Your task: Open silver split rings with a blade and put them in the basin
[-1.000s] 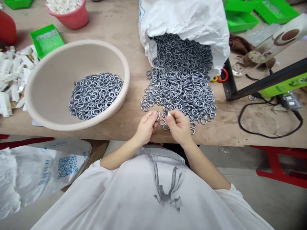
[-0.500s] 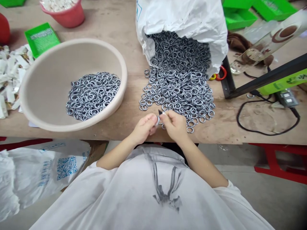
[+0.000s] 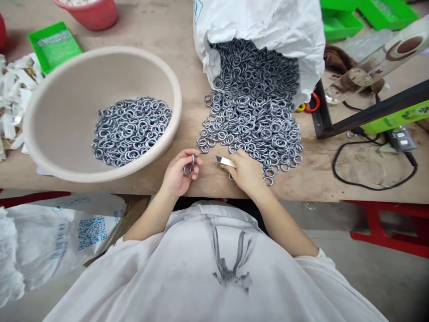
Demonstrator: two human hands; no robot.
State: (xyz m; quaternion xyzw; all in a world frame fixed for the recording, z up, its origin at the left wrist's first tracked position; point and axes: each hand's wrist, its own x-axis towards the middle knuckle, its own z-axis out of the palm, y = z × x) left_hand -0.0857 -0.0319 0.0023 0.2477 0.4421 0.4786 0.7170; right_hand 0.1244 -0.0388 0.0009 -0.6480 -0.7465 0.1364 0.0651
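Observation:
My left hand (image 3: pixel 181 172) has its fingers curled around a couple of dark metal rings (image 3: pixel 188 168), palm turned up, near the front edge of the table. In my right hand (image 3: pixel 246 172) is a small knife (image 3: pixel 225 161) with a pale handle and a short dark blade pointing left. That hand rests against the near side of a heap of grey rings (image 3: pixel 258 112), which spills out of a white sack (image 3: pixel 261 22). To the left, a large beige basin (image 3: pixel 63 103) holds another pile of the same rings.
A green tray (image 3: pixel 55 47) and a pink tub (image 3: pixel 95 15) stand behind the basin, with white scraps (image 3: pixel 15 100) at far left. On the right are a black metal frame (image 3: pixel 375 109), a clear bottle (image 3: pixel 365 74) and a black cable (image 3: pixel 335 165).
My left hand has moved left, away from my right hand, and turned palm up, showing the rings. The knife is now in plain sight. The camera view has shifted slightly.

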